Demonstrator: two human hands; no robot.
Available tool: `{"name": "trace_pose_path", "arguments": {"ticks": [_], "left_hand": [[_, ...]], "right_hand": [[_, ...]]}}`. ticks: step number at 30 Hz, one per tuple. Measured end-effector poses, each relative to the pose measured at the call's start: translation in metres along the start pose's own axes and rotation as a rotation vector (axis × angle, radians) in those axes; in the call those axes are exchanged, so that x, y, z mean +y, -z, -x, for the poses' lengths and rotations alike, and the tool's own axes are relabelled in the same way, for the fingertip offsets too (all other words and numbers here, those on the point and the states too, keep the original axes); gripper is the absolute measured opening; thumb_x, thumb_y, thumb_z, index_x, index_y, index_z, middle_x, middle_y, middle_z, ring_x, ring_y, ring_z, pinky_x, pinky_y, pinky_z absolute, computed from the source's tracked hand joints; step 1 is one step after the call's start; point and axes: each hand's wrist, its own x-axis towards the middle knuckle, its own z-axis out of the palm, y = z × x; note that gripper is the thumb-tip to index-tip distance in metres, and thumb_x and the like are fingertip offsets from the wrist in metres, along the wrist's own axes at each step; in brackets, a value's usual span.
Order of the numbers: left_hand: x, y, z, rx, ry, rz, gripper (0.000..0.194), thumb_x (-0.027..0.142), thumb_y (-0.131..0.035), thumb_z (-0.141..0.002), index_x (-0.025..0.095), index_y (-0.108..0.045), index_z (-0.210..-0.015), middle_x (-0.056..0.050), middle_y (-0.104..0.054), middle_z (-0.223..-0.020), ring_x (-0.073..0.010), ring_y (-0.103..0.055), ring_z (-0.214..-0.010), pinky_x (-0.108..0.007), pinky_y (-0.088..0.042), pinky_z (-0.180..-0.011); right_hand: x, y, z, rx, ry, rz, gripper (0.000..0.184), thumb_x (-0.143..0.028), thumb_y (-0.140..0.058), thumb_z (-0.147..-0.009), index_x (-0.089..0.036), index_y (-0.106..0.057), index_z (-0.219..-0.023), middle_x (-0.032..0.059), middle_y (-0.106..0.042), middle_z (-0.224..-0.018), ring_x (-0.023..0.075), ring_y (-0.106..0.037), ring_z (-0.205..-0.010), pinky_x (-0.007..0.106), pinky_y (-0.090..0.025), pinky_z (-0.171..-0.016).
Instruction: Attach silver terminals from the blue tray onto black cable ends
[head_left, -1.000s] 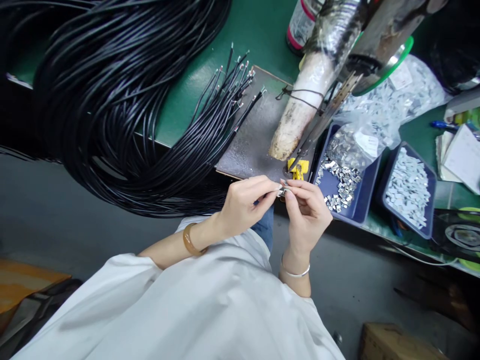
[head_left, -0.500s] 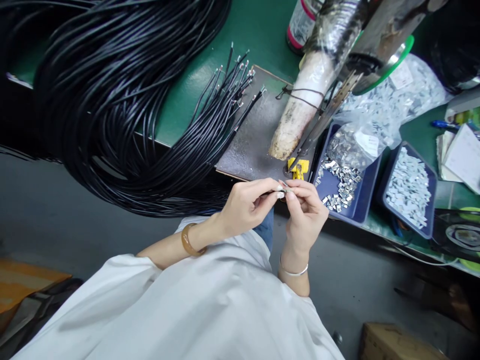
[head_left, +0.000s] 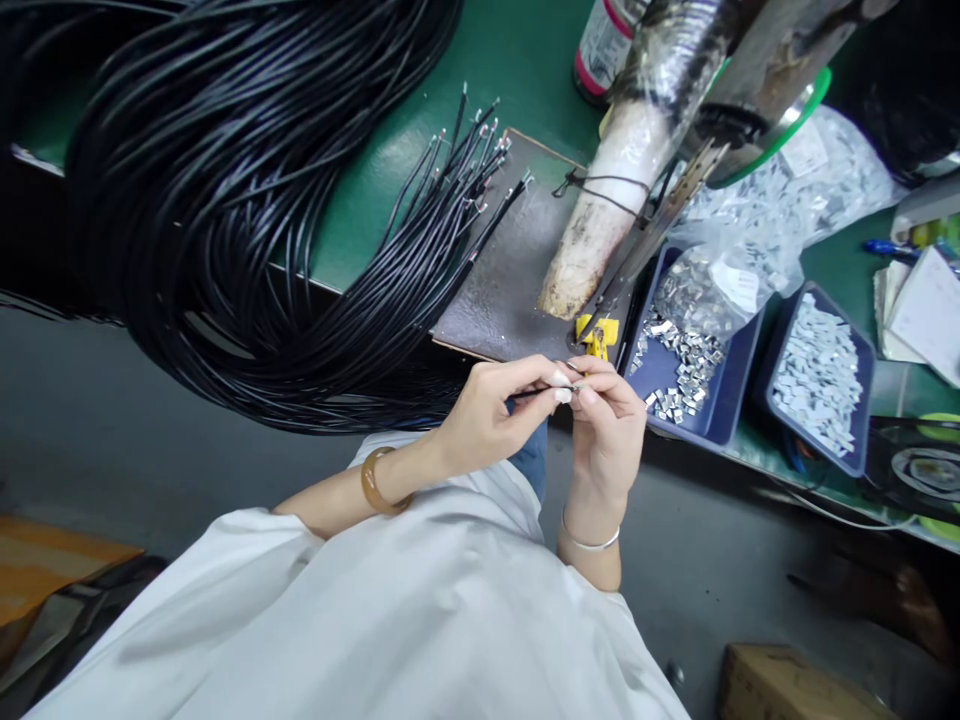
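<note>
My left hand (head_left: 499,405) pinches a thin black cable (head_left: 531,391) close to its end, thumb and forefinger pressed together. Touching it from the right, my right hand (head_left: 606,415) has its thumb and fingertips closed on the tip of the same cable; the tip itself is mostly covered by the fingers. Both hands are held in front of the bench edge, just below a yellow part (head_left: 598,335). To their left a thick bundle of black cables (head_left: 360,330) curves over the bench, its stripped ends (head_left: 487,150) fanned out on a dark plate (head_left: 499,300).
A blue tray (head_left: 724,415) holds small metal clips and a bag; another blue tray (head_left: 866,400) holds pale small pieces. A white wrapped tube (head_left: 592,230) juts down over the plate. Plastic bags (head_left: 810,190) and papers (head_left: 926,310) lie behind on the green bench (head_left: 517,70).
My right hand has shifted slightly left and its fingers have drawn in around the cable tip. My left hand stays almost in place, still pinching the cable.
</note>
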Motion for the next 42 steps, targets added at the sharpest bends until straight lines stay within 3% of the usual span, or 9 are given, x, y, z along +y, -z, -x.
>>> {"name": "trace_pose_path", "arguments": {"ticks": [3,5,8,10,13,16,22,32,42], "left_hand": [[0.004,0.005,-0.004,-0.098,0.291,0.355,0.018,0.029,-0.064,-0.092,0.014,-0.061,-0.082,0.003,-0.058,-0.06,-0.0057,-0.05,-0.051,-0.018,-0.04,-0.051],[0.004,0.007,-0.009,-0.065,0.382,0.442,0.02,0.032,-0.069,-0.087,0.014,-0.064,-0.082,0.005,-0.054,-0.055,-0.005,-0.045,-0.047,-0.018,-0.036,-0.048],[0.002,0.009,-0.014,0.037,0.403,0.415,0.018,0.029,-0.076,-0.079,0.013,-0.07,-0.081,0.003,-0.057,-0.058,-0.0057,-0.046,-0.051,-0.019,-0.037,-0.05],[0.001,0.009,-0.017,0.061,0.394,0.374,0.015,0.026,-0.078,-0.076,0.013,-0.07,-0.079,0.002,-0.06,-0.062,-0.0067,-0.049,-0.055,-0.02,-0.039,-0.053],[0.002,0.008,-0.019,0.035,0.378,0.35,0.012,0.021,-0.077,-0.074,0.013,-0.068,-0.076,0.005,-0.051,-0.056,-0.0051,-0.04,-0.05,-0.02,-0.032,-0.049],[0.003,0.007,-0.021,0.044,0.336,0.323,0.01,0.019,-0.075,-0.075,0.014,-0.066,-0.073,0.006,-0.046,-0.054,-0.0046,-0.035,-0.049,-0.02,-0.028,-0.048],[0.002,0.008,-0.024,0.091,0.327,0.274,0.01,0.022,-0.072,-0.079,0.013,-0.071,-0.075,0.001,-0.059,-0.062,-0.0069,-0.048,-0.056,-0.02,-0.039,-0.054],[0.004,0.006,-0.031,0.138,0.315,0.225,0.009,0.021,-0.073,-0.075,0.013,-0.073,-0.072,-0.002,-0.071,-0.071,-0.01,-0.061,-0.066,-0.02,-0.052,-0.064],[0.001,0.001,-0.03,0.196,0.297,0.147,0.01,0.02,-0.071,-0.076,0.014,-0.069,-0.068,0.0,-0.064,-0.062,-0.008,-0.054,-0.056,-0.019,-0.045,-0.052]], "right_hand": [[-0.003,-0.002,0.001,0.059,0.073,0.104,0.006,-0.019,-0.072,-0.084,-0.024,-0.074,-0.083,0.0004,-0.073,-0.1,0.0156,-0.074,-0.09,0.034,-0.065,-0.085],[-0.008,-0.004,0.002,0.179,0.232,0.302,0.01,-0.016,-0.07,-0.086,-0.025,-0.074,-0.089,0.0015,-0.073,-0.1,0.017,-0.074,-0.093,0.037,-0.065,-0.086],[-0.014,-0.004,0.004,0.293,0.47,0.489,0.018,-0.015,-0.062,-0.092,-0.026,-0.073,-0.101,0.0031,-0.074,-0.1,0.0195,-0.073,-0.096,0.042,-0.065,-0.083],[-0.016,-0.004,0.004,0.262,0.563,0.54,0.022,-0.015,-0.057,-0.095,-0.027,-0.071,-0.107,0.0036,-0.075,-0.101,0.0203,-0.074,-0.095,0.041,-0.066,-0.079],[-0.015,-0.003,0.005,0.162,0.642,0.668,0.022,-0.012,-0.061,-0.092,-0.027,-0.068,-0.107,0.0025,-0.076,-0.1,0.0189,-0.075,-0.091,0.036,-0.065,-0.074],[-0.011,-0.003,0.004,0.129,0.639,0.713,0.019,-0.011,-0.066,-0.089,-0.025,-0.066,-0.102,0.0018,-0.076,-0.098,0.0176,-0.075,-0.089,0.033,-0.064,-0.075],[-0.006,0.0,-0.003,0.118,0.46,0.552,0.011,-0.014,-0.065,-0.09,-0.023,-0.063,-0.096,0.0039,-0.075,-0.1,0.0186,-0.074,-0.094,0.038,-0.064,-0.08],[-0.004,0.005,-0.013,0.059,0.711,0.803,0.021,-0.008,-0.071,-0.083,-0.024,-0.064,-0.096,0.0022,-0.078,-0.104,0.0174,-0.076,-0.09,0.032,-0.062,-0.078],[0.001,0.005,-0.015,0.06,0.749,0.844,0.023,-0.008,-0.071,-0.083,-0.025,-0.064,-0.097,0.0018,-0.078,-0.105,0.0163,-0.076,-0.089,0.03,-0.062,-0.077]]}}
